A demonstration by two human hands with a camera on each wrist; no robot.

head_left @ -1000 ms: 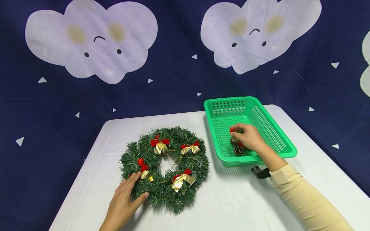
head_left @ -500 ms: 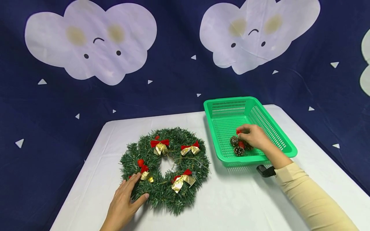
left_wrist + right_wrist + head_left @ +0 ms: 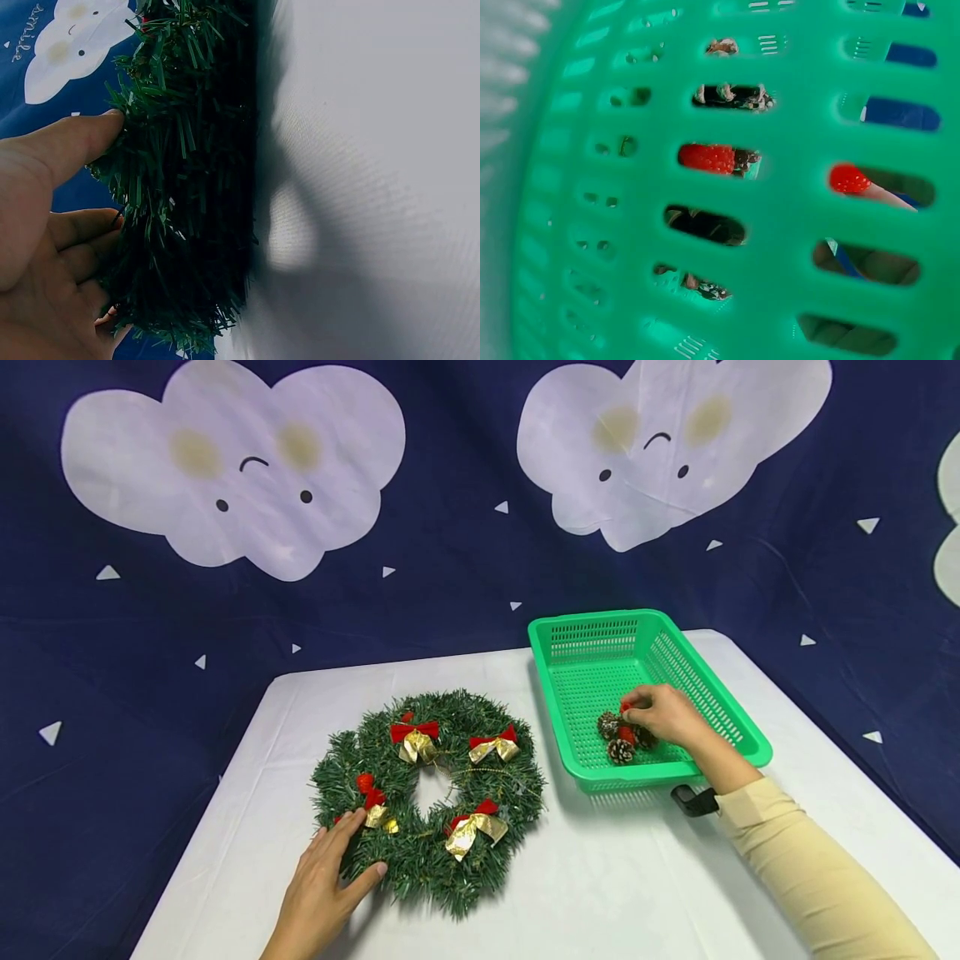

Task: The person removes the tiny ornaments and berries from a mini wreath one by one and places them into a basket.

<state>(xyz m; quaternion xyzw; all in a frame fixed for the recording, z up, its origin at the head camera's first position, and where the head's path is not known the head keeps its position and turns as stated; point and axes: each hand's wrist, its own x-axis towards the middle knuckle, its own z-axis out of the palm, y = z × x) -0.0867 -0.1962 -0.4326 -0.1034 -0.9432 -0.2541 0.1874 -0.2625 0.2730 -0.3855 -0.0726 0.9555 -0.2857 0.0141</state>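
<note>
A green wreath [image 3: 442,868] with red and gold bows [image 3: 492,743] lies on the white table, on the left. My left hand [image 3: 318,877] rests on its near left edge, fingers extended; in the left wrist view the thumb [image 3: 82,142] touches the greenery. Over the green basket [image 3: 570,727], my right hand [image 3: 663,718] pinches a small red berry ornament [image 3: 626,706] between thumb and fingertips. Below it lie several pine cones [image 3: 620,751] and another red berry [image 3: 626,737]. Through the basket's slots, the right wrist view shows the held berry [image 3: 847,178] touching a finger.
The basket's raised near rim [image 3: 667,774] lies under my right forearm. A black strap-like piece [image 3: 693,800] is at my right wrist. A dark blue backdrop [image 3: 450,610] with clouds hangs behind the table [image 3: 570,893].
My right hand, holding the red berry, has shifted right and slightly nearer within the basket, above the pine cones. The left hand has stayed on the wreath.
</note>
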